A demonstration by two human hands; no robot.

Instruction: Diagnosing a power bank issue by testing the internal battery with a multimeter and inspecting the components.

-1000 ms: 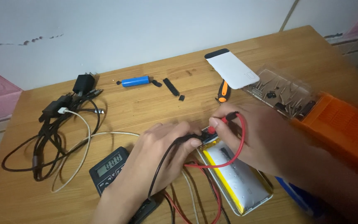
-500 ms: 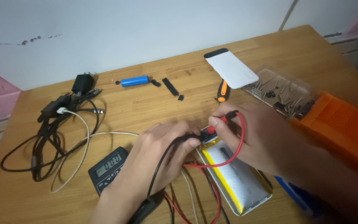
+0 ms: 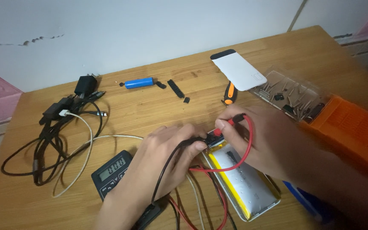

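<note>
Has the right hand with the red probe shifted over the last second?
No. The right hand keeps the red probe pinched at the top end of the flat silver battery pack, just below the orange-handled screwdriver, as before.

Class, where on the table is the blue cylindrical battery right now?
In the head view, the blue cylindrical battery lies at the far edge of the wooden table, between the black plug adapter and small black strips.

A small grey rectangular screen (image 3: 113, 167) sits in the black multimeter (image 3: 109, 173) near the front of the bench (image 3: 158, 106), just beside the left hand (image 3: 158, 166), while a clear plastic box of screwdriver bits (image 3: 292, 96) with an orange lid (image 3: 350, 127) lies at the right.
</note>
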